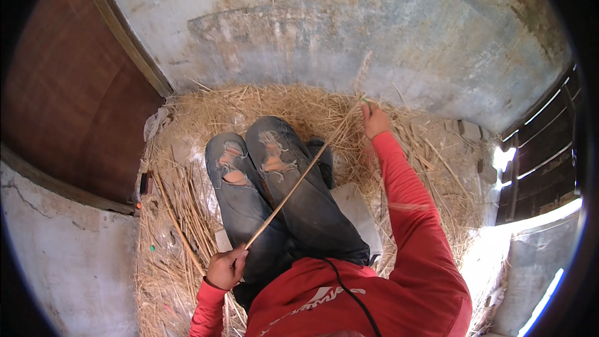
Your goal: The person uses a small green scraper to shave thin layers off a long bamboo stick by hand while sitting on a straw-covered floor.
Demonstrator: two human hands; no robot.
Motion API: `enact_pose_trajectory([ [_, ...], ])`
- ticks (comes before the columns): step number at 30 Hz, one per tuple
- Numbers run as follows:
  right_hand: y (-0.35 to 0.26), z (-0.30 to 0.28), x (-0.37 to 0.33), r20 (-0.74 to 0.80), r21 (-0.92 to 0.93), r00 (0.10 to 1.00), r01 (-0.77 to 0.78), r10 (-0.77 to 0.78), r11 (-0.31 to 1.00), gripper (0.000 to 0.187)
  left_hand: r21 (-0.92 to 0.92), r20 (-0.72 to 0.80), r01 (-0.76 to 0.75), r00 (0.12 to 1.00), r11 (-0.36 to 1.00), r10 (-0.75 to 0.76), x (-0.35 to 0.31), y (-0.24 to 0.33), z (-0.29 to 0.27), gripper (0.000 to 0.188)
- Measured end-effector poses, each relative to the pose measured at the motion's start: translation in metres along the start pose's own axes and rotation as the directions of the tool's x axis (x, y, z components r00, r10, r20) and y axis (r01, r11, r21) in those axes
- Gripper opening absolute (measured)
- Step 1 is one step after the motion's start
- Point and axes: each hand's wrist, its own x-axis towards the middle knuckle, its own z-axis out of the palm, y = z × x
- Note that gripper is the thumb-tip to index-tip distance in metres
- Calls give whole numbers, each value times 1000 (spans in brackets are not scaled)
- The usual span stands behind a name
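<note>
A long thin dry straw stalk runs diagonally across my lap, over my knees in torn blue jeans. My left hand grips its lower end near my left hip. With the arm stretched out in a red sleeve, my right hand pinches the stalk's far end. The stalk's thin tip sticks up past that hand against the wall. I sit on a pale flat mat laid on a bed of loose straw.
A stained grey concrete wall stands ahead, a brown wooden door to the left. Dark slatted wood lets in bright light at the right. A small dark object and bits of litter lie in the straw at left.
</note>
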Motion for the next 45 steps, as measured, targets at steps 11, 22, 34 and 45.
enact_pose_trajectory([
  [11,69,-51,-1,-17,166,997,-74,78,983,61,-499,262,331,939,801,-224,17,3,25,31],
  [22,-138,-84,-178,449,306,794,296,-411,905,45,-577,214,234,968,782,-132,111,38,69,35],
  [34,-110,-66,-124,314,278,898,223,-308,934,46,-560,176,202,977,804,-123,110,39,63,35],
  [45,-134,-78,-153,437,199,781,399,-446,895,48,-510,128,159,986,845,-108,116,42,67,31],
])
